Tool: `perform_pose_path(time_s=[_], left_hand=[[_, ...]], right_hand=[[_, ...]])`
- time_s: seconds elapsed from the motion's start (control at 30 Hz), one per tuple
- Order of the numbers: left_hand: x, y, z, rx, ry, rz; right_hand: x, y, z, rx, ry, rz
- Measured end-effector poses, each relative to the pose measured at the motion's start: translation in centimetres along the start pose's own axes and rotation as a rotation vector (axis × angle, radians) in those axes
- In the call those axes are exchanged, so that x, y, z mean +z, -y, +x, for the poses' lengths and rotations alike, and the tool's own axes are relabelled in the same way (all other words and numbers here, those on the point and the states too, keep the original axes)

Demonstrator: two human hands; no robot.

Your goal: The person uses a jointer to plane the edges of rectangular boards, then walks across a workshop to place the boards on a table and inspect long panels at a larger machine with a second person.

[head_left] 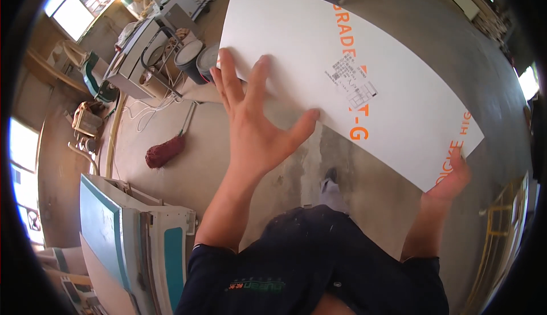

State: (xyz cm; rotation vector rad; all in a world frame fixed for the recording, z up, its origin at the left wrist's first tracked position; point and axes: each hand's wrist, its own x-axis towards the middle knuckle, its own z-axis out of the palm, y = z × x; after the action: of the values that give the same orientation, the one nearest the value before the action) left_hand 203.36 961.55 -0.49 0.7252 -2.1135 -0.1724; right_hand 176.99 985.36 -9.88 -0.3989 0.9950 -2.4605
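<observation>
A large white panel (pixel 290 47) with orange lettering and a small printed label is held up in front of me, tilted with its right end nearer. My right hand (pixel 450 178) grips its lower right corner, thumb on the printed face and the other fingers hidden behind. At the lower left edge my left hand (pixel 253 110) has its fingers and thumb spread wide. Its fingertips overlap the panel's left end; whether they press on it I cannot tell.
Dark buckets (pixel 191 55) stand beyond the panel's left end, beside a cluttered workbench (pixel 134 58). A dark red mop head (pixel 165 151) lies on the concrete floor. Upright panels (pixel 102 218) lean at my lower left. A yellow metal frame (pixel 498 218) is at the right.
</observation>
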Motion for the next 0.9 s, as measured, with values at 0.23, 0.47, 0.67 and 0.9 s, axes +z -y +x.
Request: perform_pose_path(time_s=[0.23,0.47,0.67,0.9], left_hand=[[9.5,7.0,17.9,-0.193,-0.152,0.015],[20.4,19.4,30.4,-0.170,-0.265,-0.008],[30.8,34.1,44.8,-0.124,-0.246,-0.031],[40.8,51.0,60.0,-0.072,-0.344,-0.226]], right_hand=[[9.6,-5.8,25.8,0.110,0.190,-0.076],[17.3,-14.7,44.0,0.160,0.330,-0.035],[24.4,-25.8,61.2,0.135,0.349,-0.069],[36.6,-38.8,76.1,0.192,0.273,0.012]])
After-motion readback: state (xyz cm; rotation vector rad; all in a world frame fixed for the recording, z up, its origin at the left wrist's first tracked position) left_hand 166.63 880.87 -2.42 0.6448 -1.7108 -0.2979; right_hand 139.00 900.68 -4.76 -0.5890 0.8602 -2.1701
